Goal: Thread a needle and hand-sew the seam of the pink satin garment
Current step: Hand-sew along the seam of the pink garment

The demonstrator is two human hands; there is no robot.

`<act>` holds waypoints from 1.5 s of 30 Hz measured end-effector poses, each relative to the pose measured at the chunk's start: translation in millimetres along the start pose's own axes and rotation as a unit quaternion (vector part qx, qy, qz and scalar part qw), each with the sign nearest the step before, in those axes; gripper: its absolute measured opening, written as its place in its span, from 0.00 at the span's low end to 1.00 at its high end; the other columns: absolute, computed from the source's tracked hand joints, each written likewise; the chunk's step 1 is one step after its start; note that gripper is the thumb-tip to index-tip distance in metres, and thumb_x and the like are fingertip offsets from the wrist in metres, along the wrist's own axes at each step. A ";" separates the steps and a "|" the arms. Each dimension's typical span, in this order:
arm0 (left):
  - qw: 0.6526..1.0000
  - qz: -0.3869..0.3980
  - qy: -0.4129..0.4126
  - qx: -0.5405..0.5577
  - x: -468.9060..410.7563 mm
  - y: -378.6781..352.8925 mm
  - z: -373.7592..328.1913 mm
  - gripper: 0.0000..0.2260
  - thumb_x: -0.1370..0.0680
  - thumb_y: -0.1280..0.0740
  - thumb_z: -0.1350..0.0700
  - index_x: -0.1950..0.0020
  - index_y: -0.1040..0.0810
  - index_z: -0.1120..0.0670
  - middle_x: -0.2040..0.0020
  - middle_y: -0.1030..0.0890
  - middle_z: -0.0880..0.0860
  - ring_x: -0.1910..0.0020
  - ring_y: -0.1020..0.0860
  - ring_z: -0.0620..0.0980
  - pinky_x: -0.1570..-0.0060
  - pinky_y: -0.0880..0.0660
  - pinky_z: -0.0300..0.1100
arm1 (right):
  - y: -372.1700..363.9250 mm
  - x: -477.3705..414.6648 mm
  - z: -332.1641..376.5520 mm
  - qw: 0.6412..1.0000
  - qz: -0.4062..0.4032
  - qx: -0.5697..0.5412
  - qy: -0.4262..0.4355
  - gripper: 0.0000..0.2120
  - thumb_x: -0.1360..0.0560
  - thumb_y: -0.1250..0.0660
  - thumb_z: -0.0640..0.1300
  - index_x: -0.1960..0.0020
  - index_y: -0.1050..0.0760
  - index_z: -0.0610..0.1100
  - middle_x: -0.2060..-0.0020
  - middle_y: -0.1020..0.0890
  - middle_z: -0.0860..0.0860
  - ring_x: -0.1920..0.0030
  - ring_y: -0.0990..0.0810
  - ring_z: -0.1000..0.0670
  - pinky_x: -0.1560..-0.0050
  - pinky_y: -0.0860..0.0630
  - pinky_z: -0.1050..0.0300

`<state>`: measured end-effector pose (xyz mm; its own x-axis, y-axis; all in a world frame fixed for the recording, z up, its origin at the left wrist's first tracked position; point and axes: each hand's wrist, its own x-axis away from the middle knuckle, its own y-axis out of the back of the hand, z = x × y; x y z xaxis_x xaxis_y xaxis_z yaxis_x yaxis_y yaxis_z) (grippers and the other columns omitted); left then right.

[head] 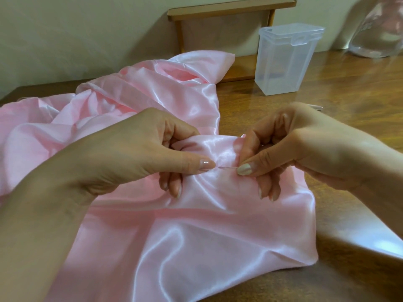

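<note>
- Count 1: glossy pink satin garment (174, 247), crumpled in loose folds over the near and left part of the table, nearest corner close to the table's front edge, far folds bunched toward the wall.
- Count 2: bare hands, both over the middle of the garment, thumb tips pointing at each other.
- Left hand (130, 153): fingers curled, with thumb and forefinger pinching a raised fold of the satin and the remaining fingers tucked against the cloth beneath.
- Right hand (294, 144): fingers curled, with thumb and forefinger pinching the right end of the needle at the edge of the same fold and the lower fingers resting on the satin.
- Count 1: thin silvery metal needle (226, 168), lying roughly level between the two thumbnails, left end at the left thumb tip, touching the satin fold. Thread too fine to make out.
- Count 1: polished brown wooden table (349, 94), carrying everything listed.
- Count 1: small clear item (316, 107) just behind the right hand, mostly hidden, kind not discernible.
- Count 1: tall rectangular clear plastic box (283, 62), upright, lid shut with a snap tab at the front, standing beyond the right hand, near the garment's far fold.
- Count 1: brown wooden frame stand (229, 9) against the wall, behind the box, base partly covered by the far fold.
- Count 1: rounded transparent object (379, 33) in the far right corner, blurred.
</note>
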<state>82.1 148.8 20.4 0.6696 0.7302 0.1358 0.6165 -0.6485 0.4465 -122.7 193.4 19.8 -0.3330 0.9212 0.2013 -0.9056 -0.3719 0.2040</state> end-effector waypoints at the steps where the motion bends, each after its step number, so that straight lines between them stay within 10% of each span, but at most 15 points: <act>1: 1.000 0.000 0.000 0.000 0.1 -0.3 -0.3 0.20 0.40 0.25 0.50 0.59 0.19 0.65 0.70 0.22 0.64 0.79 0.24 0.45 0.77 0.29 0.32 | 0.0 0.1 0.0 1.000 -0.001 0.000 0.000 0.08 0.45 0.29 0.31 0.68 0.23 0.27 0.79 0.24 0.37 0.81 0.24 0.46 0.78 0.27 0.62; 28: 0.998 -0.058 0.000 -0.007 0.3 -13.3 -7.8 0.10 0.37 0.27 0.58 0.65 0.22 0.65 0.76 0.23 0.55 0.80 0.23 0.47 0.78 0.29 0.33 | -18.8 -1.3 -7.7 0.996 -0.074 0.000 0.056 0.04 0.36 0.27 0.28 0.64 0.23 0.30 0.76 0.22 0.39 0.75 0.18 0.43 0.74 0.22 0.57; 35: 0.999 -0.050 0.012 -0.016 -0.6 -17.1 -7.7 0.18 0.37 0.22 0.58 0.68 0.29 0.65 0.75 0.23 0.55 0.80 0.23 0.47 0.78 0.28 0.34 | -14.4 -4.5 -10.8 0.999 -0.016 0.020 0.041 0.18 0.35 0.28 0.27 0.46 0.25 0.37 0.72 0.21 0.36 0.75 0.19 0.39 0.74 0.22 0.53; 45: 0.999 0.026 0.024 -0.002 0.4 -6.0 -3.3 0.08 0.37 0.26 0.57 0.61 0.17 0.59 0.72 0.22 0.55 0.79 0.24 0.46 0.78 0.29 0.32 | -5.4 -2.7 -9.3 0.998 0.042 0.030 0.038 0.13 0.41 0.28 0.37 0.61 0.22 0.28 0.76 0.21 0.37 0.79 0.22 0.48 0.77 0.25 0.61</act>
<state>77.3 153.7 20.7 0.6800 0.7053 0.2001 0.5803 -0.6846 0.4411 -119.4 194.0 9.2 -0.4290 0.8912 0.1472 -0.8569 -0.4531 0.2459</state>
